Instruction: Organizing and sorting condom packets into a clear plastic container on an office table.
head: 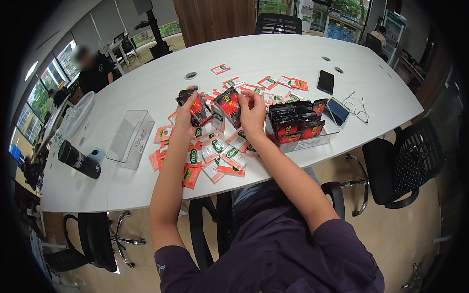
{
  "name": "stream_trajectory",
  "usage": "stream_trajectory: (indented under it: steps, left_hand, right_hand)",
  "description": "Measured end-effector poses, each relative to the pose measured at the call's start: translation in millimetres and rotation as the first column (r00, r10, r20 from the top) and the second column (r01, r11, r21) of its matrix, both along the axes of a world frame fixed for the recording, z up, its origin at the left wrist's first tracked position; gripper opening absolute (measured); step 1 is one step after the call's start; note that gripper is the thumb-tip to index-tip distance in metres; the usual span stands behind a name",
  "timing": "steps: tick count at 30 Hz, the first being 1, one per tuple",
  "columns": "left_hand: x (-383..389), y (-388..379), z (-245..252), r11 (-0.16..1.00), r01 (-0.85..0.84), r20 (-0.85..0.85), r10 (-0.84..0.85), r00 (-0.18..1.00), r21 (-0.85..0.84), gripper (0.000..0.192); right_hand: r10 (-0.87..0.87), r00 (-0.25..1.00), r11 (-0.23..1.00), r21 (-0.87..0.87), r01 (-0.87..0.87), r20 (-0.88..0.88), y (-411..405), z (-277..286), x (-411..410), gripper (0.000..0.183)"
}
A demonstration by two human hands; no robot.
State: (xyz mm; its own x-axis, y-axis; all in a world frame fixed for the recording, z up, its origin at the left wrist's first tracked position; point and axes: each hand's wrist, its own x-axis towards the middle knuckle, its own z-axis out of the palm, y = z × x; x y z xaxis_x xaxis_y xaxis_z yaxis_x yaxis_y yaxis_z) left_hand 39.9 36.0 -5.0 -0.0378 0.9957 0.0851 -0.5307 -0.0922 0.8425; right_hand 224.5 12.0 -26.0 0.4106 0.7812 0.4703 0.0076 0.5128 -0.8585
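My left hand (pixel 185 113) grips a small stack of black-and-red sachets (pixel 199 111) over the middle of the table. To its right, my right hand (pixel 252 111) holds one more black-and-red sachet (pixel 229 106) by its right edge. Beneath and around both hands lie many loose red-and-white Cozy sachets (pixel 213 147), some overlapping. Close to my right hand stands a clear plastic box (pixel 307 144) filled with upright black-and-red sachets (pixel 293 117). Another clear plastic box (pixel 129 141), with nothing in it, is on the left beyond the loose sachets.
On the white table (pixel 146 78) are a black tumbler (pixel 78 160) at left, and a black phone (pixel 325 82), a dark blue case (pixel 338 111) and eyeglasses (pixel 355 110) at right. A person (pixel 93 71) is beyond the left edge. Office chairs (pixel 399 168) surround the table.
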Motion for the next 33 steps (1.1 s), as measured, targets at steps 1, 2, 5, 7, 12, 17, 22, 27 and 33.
stream_trajectory:
  steps: [1,2,5,7,12,17,22,27,33]
  left_hand:
    - [1.9,-2.6,1.8,0.998,-0.034,-0.045,0.036,0.998,0.061,0.034]
    - [-0.7,-1.6,0.3,0.998,-0.009,-0.121,0.017,0.993,0.063,0.043]
    - [12.9,-17.8,7.1,0.987,0.14,-0.127,-0.13,0.983,0.074,0.05]
    - [32.9,-35.9,12.2,0.966,0.256,-0.051,-0.254,0.966,0.041,0.049]
    - [49.7,-43.5,-1.5,0.971,0.21,-0.256,-0.233,0.938,-0.116,0.037]
    - [39.5,-37.2,4.1,0.966,0.228,-0.127,-0.244,0.962,-0.123,0.031]
    - [23.0,-26.6,1.2,0.969,0.183,-0.059,-0.195,0.979,-0.166,0.025]
    - [31.7,-34.3,6.6,0.974,0.106,-0.099,-0.128,0.987,-0.201,0.029]
    - [22.2,-31.3,8.9,0.97,0.157,-0.078,-0.174,0.982,-0.184,0.028]
  right_hand:
    - [-0.006,1.0,1.0,0.002,0.006,-0.007,0.3,0.3,-0.2,0.011]
    - [0.011,0.999,1.0,0.01,-0.011,-0.047,0.4,0.2,-0.5,0.011]
    - [0.045,0.992,0.999,0.029,-0.042,-0.114,2.9,-2.1,-3.3,0.011]
    - [0.06,0.988,0.998,0.041,-0.054,-0.139,7.1,-9.3,-6.0,0.011]
    - [0.031,0.99,0.999,-0.031,-0.027,0.135,-6.1,-12.1,-14.6,0.015]
    - [-0.242,0.749,0.954,0.009,0.301,0.617,-7.7,-21.5,-14.9,0.047]
    - [0.042,0.663,0.918,-0.291,0.271,0.748,-13.9,-2.8,2.7,0.076]
    - [0.209,0.616,0.821,-0.479,0.312,0.76,-8.7,-4.7,9.4,0.091]
    - [0.129,0.587,0.953,-0.265,0.151,0.799,-21.7,-8.2,0.9,0.086]
